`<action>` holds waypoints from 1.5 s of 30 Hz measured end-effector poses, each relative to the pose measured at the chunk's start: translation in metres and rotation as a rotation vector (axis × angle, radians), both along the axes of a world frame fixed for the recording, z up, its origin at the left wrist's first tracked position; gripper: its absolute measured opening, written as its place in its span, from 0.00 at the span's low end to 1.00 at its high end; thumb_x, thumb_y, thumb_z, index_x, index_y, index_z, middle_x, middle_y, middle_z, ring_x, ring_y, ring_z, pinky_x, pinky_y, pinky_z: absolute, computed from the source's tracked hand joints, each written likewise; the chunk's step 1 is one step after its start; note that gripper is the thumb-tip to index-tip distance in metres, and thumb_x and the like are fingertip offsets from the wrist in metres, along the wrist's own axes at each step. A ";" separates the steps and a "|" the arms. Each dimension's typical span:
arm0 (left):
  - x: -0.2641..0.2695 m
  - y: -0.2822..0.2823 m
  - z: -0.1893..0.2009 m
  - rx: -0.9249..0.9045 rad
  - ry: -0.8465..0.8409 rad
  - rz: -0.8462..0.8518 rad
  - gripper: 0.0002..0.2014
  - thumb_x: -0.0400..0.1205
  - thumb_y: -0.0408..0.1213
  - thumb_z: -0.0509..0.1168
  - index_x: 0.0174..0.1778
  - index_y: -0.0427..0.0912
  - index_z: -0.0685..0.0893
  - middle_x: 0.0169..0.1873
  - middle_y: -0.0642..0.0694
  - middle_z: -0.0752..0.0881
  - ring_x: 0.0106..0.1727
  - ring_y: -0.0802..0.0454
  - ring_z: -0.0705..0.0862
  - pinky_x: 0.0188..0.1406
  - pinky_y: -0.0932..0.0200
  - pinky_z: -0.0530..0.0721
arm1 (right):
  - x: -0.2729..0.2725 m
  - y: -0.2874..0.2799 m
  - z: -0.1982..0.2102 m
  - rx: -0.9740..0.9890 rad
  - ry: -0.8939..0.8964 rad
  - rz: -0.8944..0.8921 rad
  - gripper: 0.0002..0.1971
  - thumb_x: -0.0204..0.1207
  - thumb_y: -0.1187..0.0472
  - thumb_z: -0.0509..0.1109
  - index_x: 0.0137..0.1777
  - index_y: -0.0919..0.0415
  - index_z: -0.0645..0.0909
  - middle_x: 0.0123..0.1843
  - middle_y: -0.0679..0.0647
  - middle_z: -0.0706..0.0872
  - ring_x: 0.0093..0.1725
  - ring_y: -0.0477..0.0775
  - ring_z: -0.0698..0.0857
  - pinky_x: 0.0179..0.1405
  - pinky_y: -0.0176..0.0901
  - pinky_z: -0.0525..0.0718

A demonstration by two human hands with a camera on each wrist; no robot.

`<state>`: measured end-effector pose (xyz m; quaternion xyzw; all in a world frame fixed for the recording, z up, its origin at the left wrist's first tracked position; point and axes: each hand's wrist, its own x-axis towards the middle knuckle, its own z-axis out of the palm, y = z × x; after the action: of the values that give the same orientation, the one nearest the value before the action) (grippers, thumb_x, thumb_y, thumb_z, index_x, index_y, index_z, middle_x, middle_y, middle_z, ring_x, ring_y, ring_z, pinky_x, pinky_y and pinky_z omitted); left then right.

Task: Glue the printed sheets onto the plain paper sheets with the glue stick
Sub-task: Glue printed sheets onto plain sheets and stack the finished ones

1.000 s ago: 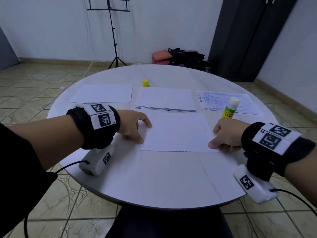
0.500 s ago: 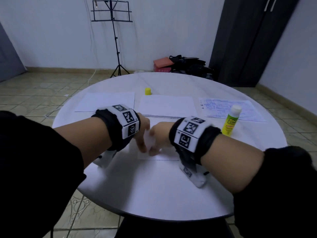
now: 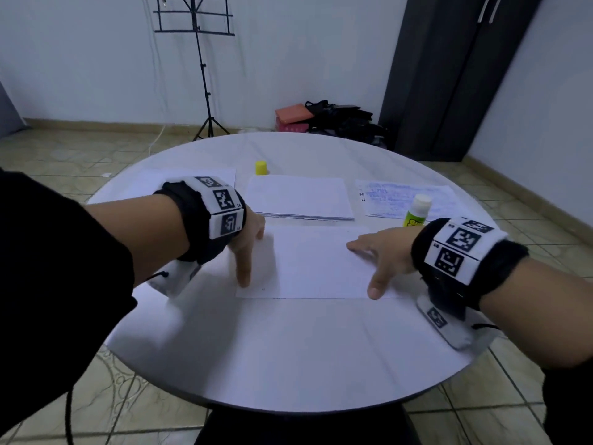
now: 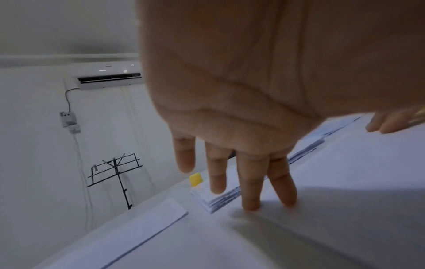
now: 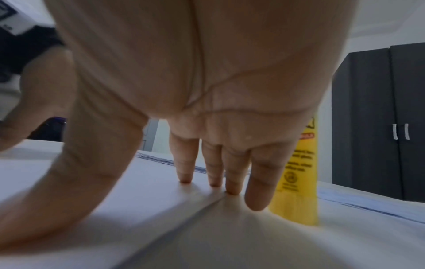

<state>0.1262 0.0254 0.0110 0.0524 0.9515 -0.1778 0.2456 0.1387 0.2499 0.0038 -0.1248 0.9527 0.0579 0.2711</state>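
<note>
Both hands lie flat, fingers straight, pressing a white sheet (image 3: 316,263) on the round worktop (image 3: 288,348). The left hand (image 3: 248,239) presses the sheet's left end, the right hand (image 3: 383,255) its right end. Landmark: this sheet. Just beyond it lies a paper stack (image 3: 298,197); a yellow cap (image 3: 261,167) stands past that stack. The uncapped glue stick (image 3: 416,211) stands upright just beyond the sheet's right end, beside a printed sheet (image 3: 404,194). A plain sheet (image 4: 128,229) lies beyond its left end.

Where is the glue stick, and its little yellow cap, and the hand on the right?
glue stick (image 3: 416,214): head view, on its yellow label.
yellow cap (image 3: 261,167): head view, on its side.
right hand (image 3: 390,252): head view, on its back.
</note>
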 end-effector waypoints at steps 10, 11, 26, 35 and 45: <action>0.001 0.099 -0.017 0.273 -0.006 -0.198 0.46 0.63 0.67 0.74 0.74 0.47 0.75 0.67 0.47 0.79 0.67 0.46 0.79 0.63 0.56 0.74 | -0.012 -0.011 -0.004 0.080 -0.005 0.031 0.22 0.61 0.47 0.82 0.48 0.57 0.79 0.36 0.47 0.81 0.41 0.47 0.83 0.34 0.33 0.72; 0.003 0.108 -0.019 0.321 -0.018 -0.224 0.42 0.66 0.64 0.74 0.74 0.48 0.74 0.69 0.47 0.78 0.69 0.46 0.77 0.62 0.58 0.73 | -0.013 -0.009 -0.005 0.058 0.015 0.020 0.18 0.61 0.47 0.83 0.39 0.55 0.80 0.30 0.45 0.79 0.33 0.42 0.79 0.26 0.29 0.71; -0.007 -0.010 -0.018 0.109 -0.087 -0.076 0.67 0.59 0.65 0.78 0.84 0.48 0.40 0.83 0.57 0.48 0.81 0.51 0.60 0.79 0.49 0.61 | -0.002 -0.019 0.001 0.094 0.050 0.027 0.29 0.71 0.55 0.78 0.71 0.61 0.76 0.66 0.60 0.81 0.63 0.59 0.81 0.47 0.40 0.72; -0.010 -0.028 -0.024 0.103 -0.100 -0.054 0.70 0.56 0.69 0.77 0.83 0.49 0.38 0.83 0.57 0.46 0.82 0.50 0.58 0.79 0.45 0.61 | 0.030 -0.044 0.003 0.205 0.002 0.318 0.42 0.77 0.71 0.62 0.83 0.40 0.46 0.83 0.53 0.57 0.76 0.59 0.69 0.67 0.53 0.76; -0.002 -0.019 -0.022 0.069 -0.023 -0.116 0.57 0.57 0.67 0.77 0.78 0.49 0.58 0.77 0.51 0.59 0.79 0.45 0.62 0.75 0.43 0.67 | 0.035 -0.130 0.002 0.037 0.092 0.570 0.27 0.85 0.59 0.59 0.82 0.62 0.56 0.81 0.57 0.63 0.77 0.56 0.65 0.64 0.36 0.63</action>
<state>0.1240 0.0065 -0.0110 0.1181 0.9495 -0.1583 0.2439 0.1737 0.1196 0.0053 -0.3797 0.8892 0.1550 0.2027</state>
